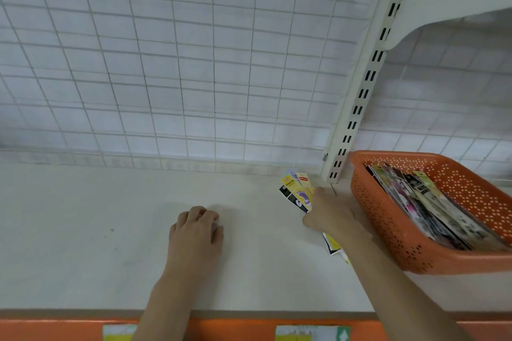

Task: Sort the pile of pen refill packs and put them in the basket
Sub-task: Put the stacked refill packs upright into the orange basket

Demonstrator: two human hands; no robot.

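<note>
Wire grid panel (pixel 194 50): white, it fills the wall behind your shelf.

Shelf (pixel 83 243): pale, flat, with an orange front strip (pixel 235 329) carrying two paper labels.

Slotted upright (pixel 360 91): cream metal, rising at an angle from the shelf's back right.

Basket (pixel 388 219): orange, perforated plastic, at your right on the shelf. Inside it a row of pen refill packs (pixel 432 207) lies lengthwise, side by side, mostly dark and pale prints.

Your right hand (pixel 329 216): just left of the basket, fingers curled round a small fan of refill packs (pixel 297 192). Their yellow and black tops stick out above your thumb, and their lower ends show beneath your wrist. Whether the fan touches the shelf cannot be told.

Your left hand (pixel 198 230): near the shelf's middle, well apart from the packs, knuckles up, fingers curled under. Whether anything lies beneath them cannot be told.
</note>
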